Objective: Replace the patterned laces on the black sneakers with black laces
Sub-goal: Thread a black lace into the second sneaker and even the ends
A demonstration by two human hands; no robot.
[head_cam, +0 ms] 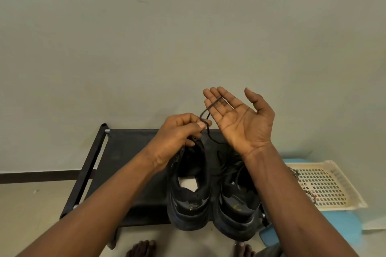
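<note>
Black sneakers (236, 215), black lace (208, 108), cream tray (355, 194) (black-and-white speckled laces (311, 196))

Lacing a black sneaker on the rack

Left hand (179, 131) pinches the black lace (211, 108), looped over the open right hand's (236, 117) fingers, above two sneakers (211, 198).

Wall (188, 27): plain, grey-green, evenly lit, bordered below by a dark baseboard (41, 175). Floor (31, 204): pale. A black tube-framed rack (125, 152) is set against the wall; just right, a cream perforated tray (328, 183) is placed on a light-blue surface (342, 221).
</note>
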